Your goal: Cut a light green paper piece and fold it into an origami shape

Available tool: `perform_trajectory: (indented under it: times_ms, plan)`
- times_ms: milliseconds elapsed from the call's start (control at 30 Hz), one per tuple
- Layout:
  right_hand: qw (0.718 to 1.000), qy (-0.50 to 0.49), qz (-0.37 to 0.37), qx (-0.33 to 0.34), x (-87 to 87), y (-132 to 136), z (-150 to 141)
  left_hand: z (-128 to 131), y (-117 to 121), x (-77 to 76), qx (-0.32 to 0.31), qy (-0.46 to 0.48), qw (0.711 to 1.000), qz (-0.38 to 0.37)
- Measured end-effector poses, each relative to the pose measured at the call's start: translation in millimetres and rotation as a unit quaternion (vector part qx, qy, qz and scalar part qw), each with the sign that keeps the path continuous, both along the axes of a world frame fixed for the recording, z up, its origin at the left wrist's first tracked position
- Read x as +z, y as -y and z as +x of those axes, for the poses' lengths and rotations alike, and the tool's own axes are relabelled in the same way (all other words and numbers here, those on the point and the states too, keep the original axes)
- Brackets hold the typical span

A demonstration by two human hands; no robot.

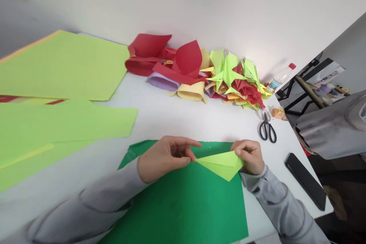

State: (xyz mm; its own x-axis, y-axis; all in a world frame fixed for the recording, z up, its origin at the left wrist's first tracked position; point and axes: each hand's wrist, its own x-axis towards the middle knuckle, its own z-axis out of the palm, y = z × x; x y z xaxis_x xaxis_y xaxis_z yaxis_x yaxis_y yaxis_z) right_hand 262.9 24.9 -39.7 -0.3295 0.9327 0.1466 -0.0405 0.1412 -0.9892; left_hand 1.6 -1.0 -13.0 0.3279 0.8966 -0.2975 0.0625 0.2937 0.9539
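Observation:
A light green sheet of paper, folded into a pointed shape (220,163), is held up over a dark green mat (183,206). My right hand (251,156) pinches its right end between thumb and fingers. At the narrow left tip, the thumb and a bent finger of my left hand (166,156) close on the paper, while the index finger stretches out above it. A folded flap lies along the upper side of the paper. Under both hands the mat rests on the white table (160,122).
Large light green sheets (71,68) lie at left. Rolled red paper (188,59) and folded paper stars (227,70) are piled along the wall. At right are black-handled scissors (267,129), a bottle (280,78), a small packet (278,113) and a black phone-like object (305,181).

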Motion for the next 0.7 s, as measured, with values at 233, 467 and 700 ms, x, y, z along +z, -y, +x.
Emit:
perform_trajectory:
  times_ms: [233, 467, 700]
  plan:
    - [1.000, -0.001, -0.003, -0.009, -0.7, -1.4, 2.0, 0.2, -0.5, -0.9, 0.018, -0.005, 1.000, 0.015]
    - [1.000, -0.002, 0.008, 0.014, 1.9, 0.6, -0.9, 5.5, 1.6, -2.1, 0.027, -0.011, 0.999, 0.015]
    - [1.000, 0.015, 0.012, 0.020, 1.5, 2.4, -6.2, 1.3, 3.0, -3.9, 0.016, 0.017, 0.999, 0.049]
